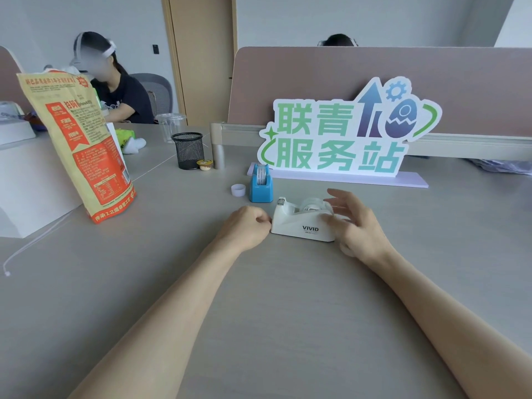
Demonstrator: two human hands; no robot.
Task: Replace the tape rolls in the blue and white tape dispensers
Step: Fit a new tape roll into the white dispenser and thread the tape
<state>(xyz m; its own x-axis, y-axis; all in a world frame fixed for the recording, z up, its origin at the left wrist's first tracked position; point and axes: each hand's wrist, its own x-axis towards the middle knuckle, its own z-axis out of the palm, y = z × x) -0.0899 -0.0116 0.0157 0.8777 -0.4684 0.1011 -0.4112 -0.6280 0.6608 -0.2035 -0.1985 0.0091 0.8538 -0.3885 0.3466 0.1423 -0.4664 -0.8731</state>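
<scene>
Fingers of the right hand are spread loose and released, blurred at the tips, hovering over the back end of the white tape dispenser without closing on anything. Those of the left hand are curled into a soft fist pressed against the dispenser's front end, just below the cutter; whether they pinch a tape end there I cannot tell.

That white dispenser sits on the grey counter just above the middle of the frame, side on to the camera, with a clear tape roll seated in its cradle. Bracing the nose with the left fist likely keeps the body from sliding while the right hand works at the roll from above. With the roll seated, this unit looks either freshly loaded or about to be emptied; the view alone does not settle which.

Just behind and to the left of it stands the blue tape dispenser, end on, a printed roll upright in its slot. It is apart from both hands, parked out of the working space. A small white cap-like ring, perhaps a spare core, lies just left of the blue one.

Further back, a cut-out sign stands along the partition, a black mesh pen cup sits up and left of the dispensers, and a tall orange snack bag fills the left side.
</scene>
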